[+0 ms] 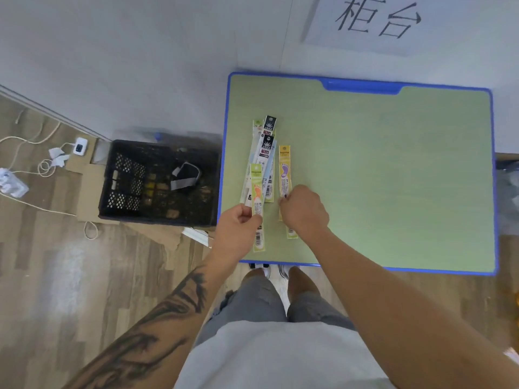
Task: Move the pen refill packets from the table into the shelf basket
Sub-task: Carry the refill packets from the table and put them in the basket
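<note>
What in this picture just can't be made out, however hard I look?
Head view only:
- Print on the refill packets: too small and blurred to read.
- Lower yellow packet: covered by the right hand.
- Left hand fingertips: curled under, hidden.
- Black crate contents: dark and blurred.
- Sign on the wall: cut off at the top edge.

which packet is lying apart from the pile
The yellow packet with the purple footprint; it lies alone right of the pile, pinched by the right hand.

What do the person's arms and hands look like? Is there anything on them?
Both arms are bare, with no sleeves showing, no gloves and no watch. The left forearm has big dark swirly tattoos. The right forearm is plain. The left hand and right hand show no rings.
</note>
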A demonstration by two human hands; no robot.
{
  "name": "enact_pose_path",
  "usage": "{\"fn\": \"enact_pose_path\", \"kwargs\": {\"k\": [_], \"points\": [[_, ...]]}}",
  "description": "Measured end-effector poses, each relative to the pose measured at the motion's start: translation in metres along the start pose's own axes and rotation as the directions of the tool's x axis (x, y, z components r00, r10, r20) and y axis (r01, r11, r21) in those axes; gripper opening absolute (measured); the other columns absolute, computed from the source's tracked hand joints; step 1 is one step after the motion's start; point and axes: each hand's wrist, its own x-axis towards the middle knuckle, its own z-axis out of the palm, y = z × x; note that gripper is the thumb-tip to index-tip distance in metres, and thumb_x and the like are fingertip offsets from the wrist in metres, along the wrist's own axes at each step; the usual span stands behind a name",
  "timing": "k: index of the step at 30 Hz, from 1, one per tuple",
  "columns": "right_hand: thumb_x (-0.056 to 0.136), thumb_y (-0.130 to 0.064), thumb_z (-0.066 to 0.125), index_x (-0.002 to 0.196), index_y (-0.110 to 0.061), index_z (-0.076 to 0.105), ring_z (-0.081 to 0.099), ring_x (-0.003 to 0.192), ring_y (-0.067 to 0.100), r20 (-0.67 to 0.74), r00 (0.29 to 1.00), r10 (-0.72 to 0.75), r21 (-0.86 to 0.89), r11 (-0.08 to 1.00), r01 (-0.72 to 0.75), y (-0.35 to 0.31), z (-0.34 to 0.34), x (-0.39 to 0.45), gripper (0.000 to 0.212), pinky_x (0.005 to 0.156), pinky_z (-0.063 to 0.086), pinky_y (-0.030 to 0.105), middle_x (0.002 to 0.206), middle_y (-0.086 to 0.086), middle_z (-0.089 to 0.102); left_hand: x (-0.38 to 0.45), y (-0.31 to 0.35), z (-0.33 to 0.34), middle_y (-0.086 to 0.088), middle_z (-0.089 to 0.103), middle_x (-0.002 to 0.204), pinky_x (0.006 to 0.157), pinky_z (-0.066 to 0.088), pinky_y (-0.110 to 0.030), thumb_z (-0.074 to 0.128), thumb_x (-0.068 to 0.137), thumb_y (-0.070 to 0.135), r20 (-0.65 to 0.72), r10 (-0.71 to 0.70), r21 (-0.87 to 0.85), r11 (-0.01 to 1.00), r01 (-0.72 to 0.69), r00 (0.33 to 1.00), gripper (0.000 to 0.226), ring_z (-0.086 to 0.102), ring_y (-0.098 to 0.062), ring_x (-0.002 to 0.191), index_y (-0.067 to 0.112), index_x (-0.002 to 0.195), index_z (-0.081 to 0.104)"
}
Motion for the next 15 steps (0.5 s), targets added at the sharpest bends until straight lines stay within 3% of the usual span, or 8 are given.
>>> {"fn": "enact_pose_path", "kwargs": {"k": [4,7,9,12,15], "points": [[0.101,-0.032,0.050,0.104,-0.015,0.060,0.059,0.093,0.029,-0.063,0.998,-0.011,0.055,0.998,0.015,0.011,0.006,-0.005,0.020,0.075,0.046,0.036,0.107,0.007,0.064,-0.003,-0.004,0.011,0.004,0.067,0.074,0.061,0.048,-0.021,0.067,0.098,0.015,0.050,0.001,0.044,0.999,-0.003,0.999,0.008,0.055,0.003,0.051,0.013,0.090,0.067],[0.101,-0.043,0.053,0.111,-0.014,0.058,0.060,0.103,0.032,-0.116,0.993,-0.035,-0.026,0.999,0.032,0.018,0.007,-0.009,0.031,0.076,0.046,0.039,0.113,0.007,0.060,-0.007,-0.002,0.016,0.005,0.067,0.074,0.062,0.049,-0.024,0.067,0.098,0.016,0.070,0.024,0.063,0.998,-0.029,0.997,0.011,0.056,0.004,0.052,0.016,0.087,0.066],[0.102,-0.038,0.053,0.114,-0.014,0.055,0.060,0.107,0.033,-0.114,0.993,-0.043,-0.040,0.998,0.038,0.018,0.007,-0.007,0.027,0.075,0.041,0.039,0.116,0.008,0.059,-0.012,0.000,0.018,0.004,0.068,0.075,0.061,0.050,-0.022,0.067,0.098,0.016,0.067,0.038,0.080,0.996,-0.044,0.997,0.010,0.058,0.000,0.056,0.016,0.088,0.067],[0.103,-0.032,0.050,0.111,-0.015,0.057,0.060,0.100,0.030,-0.122,0.991,-0.047,0.055,0.997,0.054,0.020,0.007,-0.007,0.021,0.074,0.040,0.036,0.115,0.008,0.062,-0.022,-0.002,0.020,0.005,0.068,0.073,0.052,0.047,-0.014,0.067,0.098,0.013,0.051,0.063,0.091,0.994,-0.067,0.997,0.012,0.059,0.005,0.052,0.016,0.086,0.065],[0.101,-0.038,0.053,0.108,-0.015,0.058,0.060,0.098,0.030,-0.154,0.987,-0.040,0.197,0.978,0.070,0.032,-0.001,-0.015,0.024,0.077,0.048,0.039,0.108,0.006,0.064,-0.033,-0.005,0.027,0.002,0.070,0.077,0.057,0.048,-0.018,0.068,0.097,0.012,0.042,0.077,0.116,0.990,-0.081,0.996,0.011,0.060,0.003,0.054,0.015,0.087,0.067]]}}
